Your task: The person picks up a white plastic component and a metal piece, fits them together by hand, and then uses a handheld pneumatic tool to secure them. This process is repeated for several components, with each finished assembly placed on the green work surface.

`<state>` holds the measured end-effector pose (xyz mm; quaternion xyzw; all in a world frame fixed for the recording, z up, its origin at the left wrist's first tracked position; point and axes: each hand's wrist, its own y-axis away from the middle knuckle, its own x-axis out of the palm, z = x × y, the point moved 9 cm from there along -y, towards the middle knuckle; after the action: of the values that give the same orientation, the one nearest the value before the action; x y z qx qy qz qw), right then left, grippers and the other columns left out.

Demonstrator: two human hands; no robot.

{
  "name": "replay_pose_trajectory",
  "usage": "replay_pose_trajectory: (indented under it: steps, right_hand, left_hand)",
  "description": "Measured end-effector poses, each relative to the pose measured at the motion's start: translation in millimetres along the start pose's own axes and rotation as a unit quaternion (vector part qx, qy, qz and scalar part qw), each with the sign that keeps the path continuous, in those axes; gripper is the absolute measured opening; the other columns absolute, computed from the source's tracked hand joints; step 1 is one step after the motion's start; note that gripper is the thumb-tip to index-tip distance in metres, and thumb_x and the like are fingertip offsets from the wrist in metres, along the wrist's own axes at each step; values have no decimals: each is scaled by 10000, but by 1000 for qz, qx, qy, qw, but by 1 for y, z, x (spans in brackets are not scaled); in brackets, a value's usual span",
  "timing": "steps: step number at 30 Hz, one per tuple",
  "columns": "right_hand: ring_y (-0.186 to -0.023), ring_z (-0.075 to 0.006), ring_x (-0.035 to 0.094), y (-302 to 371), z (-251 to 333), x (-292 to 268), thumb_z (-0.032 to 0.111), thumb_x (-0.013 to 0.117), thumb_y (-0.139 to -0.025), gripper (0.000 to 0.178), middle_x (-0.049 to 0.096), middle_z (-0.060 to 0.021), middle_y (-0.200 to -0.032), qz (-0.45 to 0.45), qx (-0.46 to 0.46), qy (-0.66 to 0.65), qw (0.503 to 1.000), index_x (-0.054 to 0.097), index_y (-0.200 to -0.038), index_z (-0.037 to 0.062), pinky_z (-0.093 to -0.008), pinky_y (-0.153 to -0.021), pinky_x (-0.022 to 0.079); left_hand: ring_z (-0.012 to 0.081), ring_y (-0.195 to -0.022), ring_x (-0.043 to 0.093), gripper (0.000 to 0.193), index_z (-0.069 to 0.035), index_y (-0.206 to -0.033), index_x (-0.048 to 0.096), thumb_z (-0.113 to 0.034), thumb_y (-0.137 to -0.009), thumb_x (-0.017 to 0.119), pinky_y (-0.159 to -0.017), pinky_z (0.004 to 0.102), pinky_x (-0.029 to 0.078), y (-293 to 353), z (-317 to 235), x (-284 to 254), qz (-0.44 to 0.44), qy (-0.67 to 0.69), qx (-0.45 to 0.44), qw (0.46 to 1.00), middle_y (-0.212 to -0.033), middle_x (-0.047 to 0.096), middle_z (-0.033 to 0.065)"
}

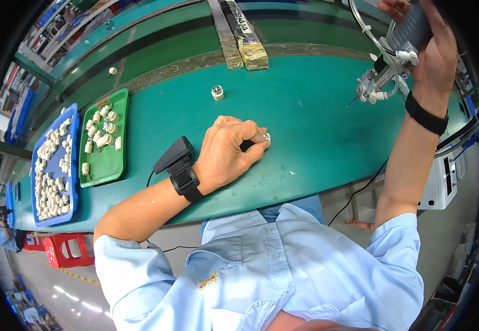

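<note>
My left hand (231, 146) rests on the green table with thumb and forefinger pinched on a small round part (266, 137). Only the part's whitish and metallic top shows; the fingers hide the rest. Beyond that hand, a white cylindrical part with a dark-marked top (217, 92) stands upright on its own. Raised at the upper right, my right hand (437, 58) is wrapped round a hand tool with a ribbed dark grey body (411, 28). The tool has a metal head (373, 86), clear tubing and a thin pointed tip, held above the table, apart from the part.
On the left lie a blue tray (74, 190) and a green tray (110, 174), both with several white parts. Tape-wrapped bars (255, 55) reach over the table's far edge. One more white part (112, 71) lies farther off. A white box-shaped machine (439, 185) stands beyond the right edge.
</note>
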<state>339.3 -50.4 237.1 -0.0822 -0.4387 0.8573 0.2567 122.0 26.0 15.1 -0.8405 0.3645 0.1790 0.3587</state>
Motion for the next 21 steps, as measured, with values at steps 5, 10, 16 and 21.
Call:
replay_pose_trajectory:
  steps: [5, 10, 16, 21]
  right_hand:
    - [-637, -98, 596, 0, 8, 26, 170, 670, -911, 404, 630, -64, -982, 41, -67, -5, 997, 514, -1230, -23, -227, -594, 542]
    - [-583, -87, 576, 32, 12, 64, 146, 695, -876, 370, 617, -49, -786, 36, -39, 75, 996, 546, -1160, -40, -216, -536, 491]
    - [-521, -85, 547, 61, 1, 97, 118, 704, -833, 318, 568, -34, -641, -19, 55, 36, 998, 565, -1068, -46, -213, -481, 439]
    - [-507, -90, 538, 62, 0, 103, 97, 703, -818, 304, 572, -38, -645, 2, 52, 29, 998, 562, -1047, -45, -221, -474, 442]
  left_hand:
    - [212, -919, 720, 104, -51, -729, 656, -16, -764, 747, -822, 310, 452, 1, 4, 2, 2, -13, -60, 998, -778, 714, 61]
    - [273, -704, 632, 138, -63, -713, 593, -87, -748, 725, -776, 361, 441, 2, 10, 5, -22, 43, -74, 996, -783, 710, 65]
    - [285, -686, 625, 136, -58, -728, 577, -81, -759, 707, -772, 370, 444, 0, 10, 4, 26, 18, -137, 990, -745, 687, 68]
    - [288, -680, 626, 132, -54, -737, 576, -81, -762, 703, -770, 377, 446, 1, 8, 3, 9, 30, -115, 993, -726, 676, 72]
